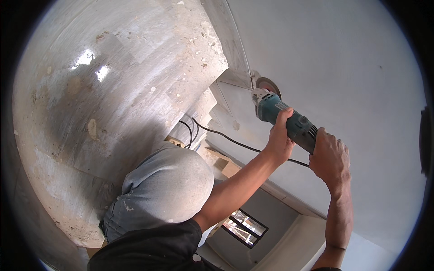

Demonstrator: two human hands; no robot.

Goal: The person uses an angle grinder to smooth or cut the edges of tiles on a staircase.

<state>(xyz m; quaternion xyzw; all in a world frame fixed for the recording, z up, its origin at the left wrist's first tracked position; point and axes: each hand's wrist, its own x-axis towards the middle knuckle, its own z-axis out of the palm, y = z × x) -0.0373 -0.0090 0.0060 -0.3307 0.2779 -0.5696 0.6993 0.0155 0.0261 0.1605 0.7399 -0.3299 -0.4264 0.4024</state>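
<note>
Both my hands hold a teal angle grinder against the pale grey wall. My left hand is wrapped round the middle of its body, thumb on top. Around the rear end, by the vents, my right hand is closed. The round disc sits at the grey metal head, beside the end of a seam in the skirting strip. Whether the disc touches the wall, I cannot tell. A black cord runs from the rear of the grinder down toward the floor.
My bent knee in light, stained jeans is close below. The dusty wood-look floor carries chips and debris along the wall edge. Tan board-like pieces lie near the cord. A barred window shows through an opening beyond my left arm.
</note>
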